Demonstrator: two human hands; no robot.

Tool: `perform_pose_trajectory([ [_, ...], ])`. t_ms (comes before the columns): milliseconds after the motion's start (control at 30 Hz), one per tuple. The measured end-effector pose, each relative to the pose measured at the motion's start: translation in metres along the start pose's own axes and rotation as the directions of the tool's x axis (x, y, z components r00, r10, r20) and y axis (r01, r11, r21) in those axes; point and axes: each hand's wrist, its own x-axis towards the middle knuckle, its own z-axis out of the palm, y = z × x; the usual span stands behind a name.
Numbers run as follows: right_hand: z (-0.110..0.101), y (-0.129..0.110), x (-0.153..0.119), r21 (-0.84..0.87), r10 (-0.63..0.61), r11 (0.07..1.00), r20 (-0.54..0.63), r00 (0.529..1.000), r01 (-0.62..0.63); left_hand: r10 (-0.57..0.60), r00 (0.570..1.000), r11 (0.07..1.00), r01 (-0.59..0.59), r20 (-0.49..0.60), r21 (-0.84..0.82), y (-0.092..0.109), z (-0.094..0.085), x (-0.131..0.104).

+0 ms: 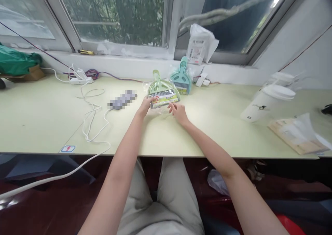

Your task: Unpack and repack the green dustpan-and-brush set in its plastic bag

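A light green dustpan and brush set (163, 93), wrapped in clear plastic with a yellow-green label, is tilted up above the table in front of me. My left hand (145, 107) grips its lower left corner, the thumb lying over the label. At the lower right edge of the package is my right hand (178, 113), its fingers bent and slightly apart, close to the loose plastic; whether they touch it I cannot tell. Just behind stands a second, turquoise dustpan and brush set (182, 78), also in clear plastic, leaning against the wall below the window.
A power strip (81, 80) and tangled white cables (89, 124) lie to the left, near a blurred grey object (123, 100). White lidded cups (269, 100) and a paper packet (295, 133) are at the right. A yellow cutter (85, 52) rests on the sill.
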Motion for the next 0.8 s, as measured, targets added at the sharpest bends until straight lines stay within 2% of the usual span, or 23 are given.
perform_pose_trajectory([
  [67, 0.003, 0.007, 0.004, 0.186, 0.168, 0.970, -0.051, 0.984, -0.156, -0.019, 0.999, 1.000, 0.019, 0.040, 0.001, -0.001, 0.002, 0.000],
  [133, 0.004, 0.014, 0.010, 0.345, 0.279, 0.908, -0.078, 0.957, -0.237, -0.040, 0.994, 0.999, 0.039, 0.106, 0.012, -0.003, 0.005, -0.002],
  [300, -0.005, 0.027, 0.019, 0.624, 0.395, 0.754, -0.182, 0.900, -0.205, -0.076, 0.966, 0.991, 0.046, 0.248, 0.124, -0.002, 0.010, -0.013],
  [400, -0.014, 0.033, 0.022, 0.664, 0.409, 0.722, -0.180, 0.894, -0.197, -0.141, 0.936, 0.980, 0.086, 0.322, 0.178, 0.000, 0.008, -0.016],
  [467, -0.018, 0.034, 0.024, 0.681, 0.408, 0.707, -0.169, 0.897, -0.193, -0.172, 0.927, 0.977, 0.118, 0.333, 0.176, -0.001, 0.005, -0.013],
  [533, -0.020, 0.034, 0.024, 0.704, 0.402, 0.685, -0.152, 0.903, -0.187, -0.154, 0.950, 0.983, 0.120, 0.271, 0.137, -0.004, 0.001, -0.006],
  [600, -0.020, 0.031, 0.024, 0.718, 0.386, 0.669, -0.119, 0.915, -0.189, -0.116, 0.983, 0.989, 0.100, 0.144, 0.112, -0.008, -0.004, 0.002],
  [667, -0.021, 0.028, 0.025, 0.713, 0.370, 0.669, -0.076, 0.926, -0.209, -0.090, 0.996, 0.989, 0.089, 0.002, 0.117, -0.009, -0.010, 0.008],
  [733, -0.023, 0.027, 0.026, 0.703, 0.374, 0.671, -0.047, 0.926, -0.235, -0.054, 0.990, 0.990, 0.070, -0.132, 0.122, -0.005, -0.020, 0.013],
  [767, -0.026, 0.027, 0.027, 0.702, 0.382, 0.670, -0.045, 0.923, -0.243, -0.011, 0.972, 0.988, 0.046, -0.234, 0.145, -0.002, -0.027, 0.014],
  [800, -0.029, 0.028, 0.028, 0.703, 0.394, 0.667, -0.051, 0.918, -0.247, 0.046, 0.934, 0.981, 0.024, -0.354, 0.191, 0.003, -0.036, 0.014],
])
